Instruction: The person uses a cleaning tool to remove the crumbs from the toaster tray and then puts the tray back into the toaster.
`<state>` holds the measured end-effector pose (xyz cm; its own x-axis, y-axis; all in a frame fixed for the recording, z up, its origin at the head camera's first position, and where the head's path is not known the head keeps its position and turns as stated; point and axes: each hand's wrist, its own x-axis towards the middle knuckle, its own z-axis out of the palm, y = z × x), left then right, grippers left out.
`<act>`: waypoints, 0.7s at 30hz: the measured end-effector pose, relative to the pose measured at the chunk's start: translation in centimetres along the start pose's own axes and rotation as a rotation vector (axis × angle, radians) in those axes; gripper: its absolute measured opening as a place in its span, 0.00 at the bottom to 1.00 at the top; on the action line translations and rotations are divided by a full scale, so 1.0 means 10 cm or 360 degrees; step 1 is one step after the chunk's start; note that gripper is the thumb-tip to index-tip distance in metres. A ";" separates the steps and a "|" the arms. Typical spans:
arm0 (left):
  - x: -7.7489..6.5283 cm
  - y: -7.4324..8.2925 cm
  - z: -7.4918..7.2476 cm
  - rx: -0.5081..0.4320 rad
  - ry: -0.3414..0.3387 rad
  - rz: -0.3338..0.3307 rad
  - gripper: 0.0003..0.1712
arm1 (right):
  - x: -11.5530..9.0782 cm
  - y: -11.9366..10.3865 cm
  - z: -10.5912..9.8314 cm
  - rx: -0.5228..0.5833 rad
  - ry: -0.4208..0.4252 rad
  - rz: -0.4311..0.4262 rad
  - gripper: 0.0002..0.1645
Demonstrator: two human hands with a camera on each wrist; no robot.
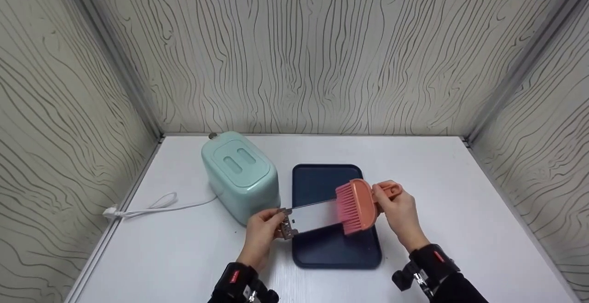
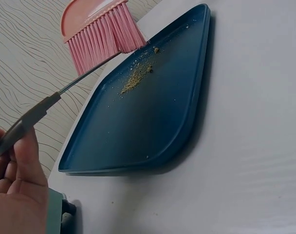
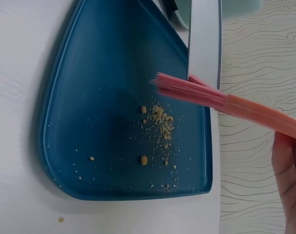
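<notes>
My left hand (image 1: 260,235) pinches the brown end of a flat metal crumb tray (image 1: 314,216), which is held above a dark blue tray (image 1: 324,181). In my right hand (image 1: 403,212) is the handle of a small orange brush (image 1: 366,202) with pink bristles. Those bristles lie across the far end of the metal crumb tray. Below, on the blue tray, yellowish crumbs (image 3: 161,123) sit in a small heap, with loose bits scattered round it. In the left wrist view the metal crumb tray (image 2: 27,121) appears nearly edge-on.
A mint-green toaster (image 1: 248,188) with a slotted lid stands left of the blue tray, close to my left hand. Its white cord and plug (image 1: 111,212) run to the table's left edge. Patterned panels (image 1: 294,54) enclose the white table. A few crumbs dot the tabletop.
</notes>
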<state>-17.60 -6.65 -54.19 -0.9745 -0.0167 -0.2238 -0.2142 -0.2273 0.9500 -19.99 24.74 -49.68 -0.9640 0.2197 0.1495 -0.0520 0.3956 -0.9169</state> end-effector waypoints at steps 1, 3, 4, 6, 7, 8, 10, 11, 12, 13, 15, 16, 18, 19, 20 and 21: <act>0.00 0.00 0.00 0.0001 0.0000 -0.0001 0.14 | 0.00 0.01 0.00 -0.0001 -0.0002 0.0012 0.15; 0.01 -0.01 -0.01 -0.0005 0.0002 0.0003 0.14 | 0.00 0.02 0.00 0.0010 -0.0002 0.0031 0.16; 0.01 -0.02 -0.01 -0.0005 0.0003 0.0005 0.14 | 0.00 0.02 0.00 0.0020 0.0000 0.0042 0.16; 0.01 -0.02 -0.02 -0.0002 0.0010 0.0008 0.14 | 0.00 0.03 -0.01 0.0043 0.0004 0.0062 0.15; 0.00 -0.02 -0.02 0.0001 0.0012 0.0008 0.14 | -0.01 0.03 -0.01 0.0051 0.0005 0.0070 0.16; 0.00 -0.02 -0.02 0.0005 0.0019 0.0011 0.14 | -0.01 0.03 -0.01 0.0062 0.0006 0.0069 0.15; 0.00 -0.02 -0.03 0.0014 0.0030 0.0011 0.15 | -0.02 0.02 -0.01 0.0075 0.0004 0.0067 0.16; -0.01 -0.02 -0.03 0.0019 0.0038 0.0009 0.15 | -0.03 0.02 -0.01 0.0082 0.0004 0.0066 0.16; -0.01 -0.01 -0.03 0.0022 0.0046 0.0007 0.15 | -0.03 0.02 -0.01 0.0084 0.0005 0.0063 0.16; -0.01 -0.01 -0.03 0.0027 0.0056 0.0006 0.15 | -0.03 0.02 -0.01 0.0082 0.0007 0.0059 0.17; -0.01 -0.01 -0.03 0.0025 0.0074 0.0000 0.15 | -0.04 0.02 -0.02 0.0076 0.0029 0.0056 0.17; -0.01 -0.01 -0.03 0.0023 0.0081 -0.0002 0.14 | -0.04 0.02 -0.02 0.0066 0.0043 0.0060 0.18; -0.01 -0.01 -0.03 0.0013 0.0094 -0.0002 0.14 | -0.03 0.03 -0.03 0.0043 0.0078 0.0077 0.18; 0.00 -0.01 -0.03 0.0008 0.0096 -0.0002 0.14 | -0.03 0.04 -0.04 0.0042 0.0097 0.0093 0.19; 0.00 -0.01 -0.03 0.0001 0.0097 -0.0004 0.14 | -0.03 0.04 -0.05 0.0054 0.0119 0.0112 0.19; 0.00 -0.01 -0.03 -0.0003 0.0097 -0.0004 0.14 | -0.03 0.04 -0.05 0.0082 0.0133 0.0136 0.20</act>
<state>-17.54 -6.93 -54.38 -0.9680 -0.0756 -0.2392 -0.2165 -0.2293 0.9490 -19.58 25.30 -49.91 -0.9405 0.3252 0.0983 0.0140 0.3263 -0.9452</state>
